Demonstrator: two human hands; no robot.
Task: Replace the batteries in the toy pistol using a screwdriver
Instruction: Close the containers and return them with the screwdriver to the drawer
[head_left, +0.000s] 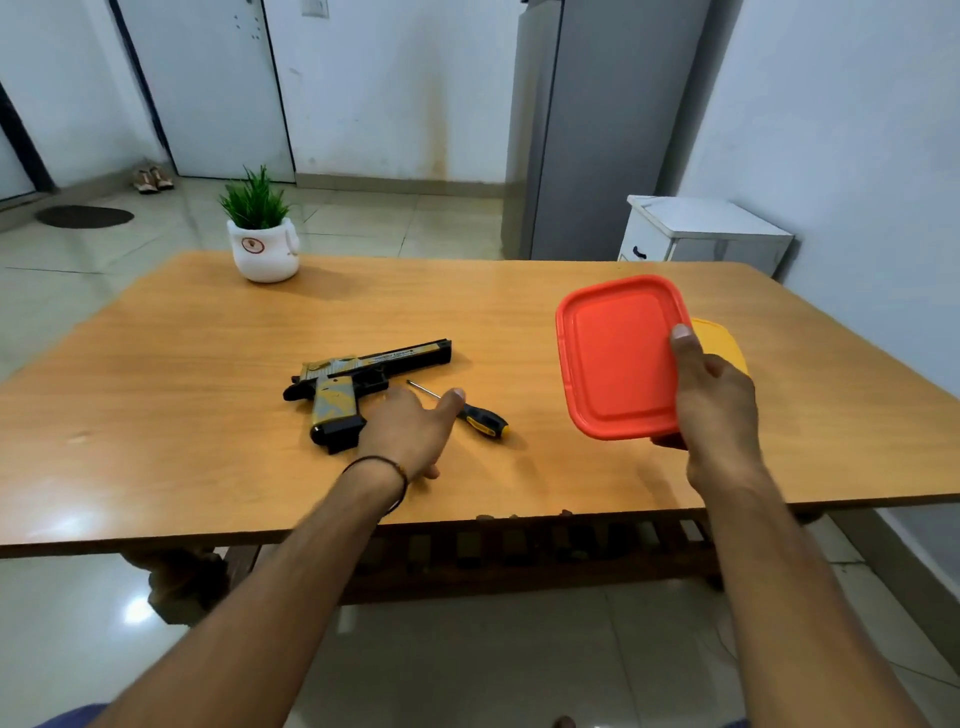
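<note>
Centre frame: left hand (410, 431), fingers spread, over metal-shafted screwdriver (467, 411) beside plastic pistol (358, 384) | right hand (714, 405) clamps square orange lid (615, 358).

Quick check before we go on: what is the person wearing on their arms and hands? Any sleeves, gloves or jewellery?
Both forearms are bare, with no sleeves and no gloves in view. The left hand has a thin dark cord bracelet around its wrist, with a small bead on it. The right hand and its wrist carry nothing. No rings or watch show on either hand.
</note>
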